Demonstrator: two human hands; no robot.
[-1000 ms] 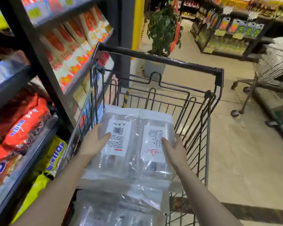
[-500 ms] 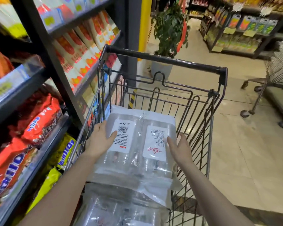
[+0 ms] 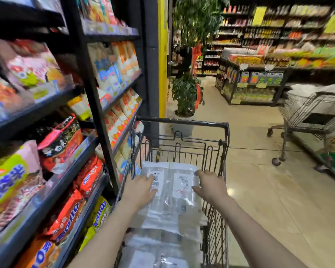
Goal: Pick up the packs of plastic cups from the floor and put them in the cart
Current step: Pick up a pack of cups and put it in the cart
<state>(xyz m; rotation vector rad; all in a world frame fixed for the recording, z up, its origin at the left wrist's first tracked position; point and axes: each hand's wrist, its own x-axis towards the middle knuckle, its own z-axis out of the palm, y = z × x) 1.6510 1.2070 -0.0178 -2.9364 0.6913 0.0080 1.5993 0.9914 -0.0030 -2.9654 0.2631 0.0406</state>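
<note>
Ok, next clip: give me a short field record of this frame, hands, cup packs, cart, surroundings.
setting: shop aisle, stocked shelves on the left
cart: wire cart directly ahead
top pack: pack of plastic cups lying in the cart on other clear packs
left hand: left hand resting on the pack's left side
right hand: right hand on its right side, fingers curled
background: potted plant, second cart

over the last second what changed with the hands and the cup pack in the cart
Mostly the camera lifted, so more of the aisle shows. The top pack of cups lies in the cart as before. The left hand rests on its left side as it did. The right hand shifted from flat against the right side to over that edge, fingers more curled. Lower packs unchanged.
</note>
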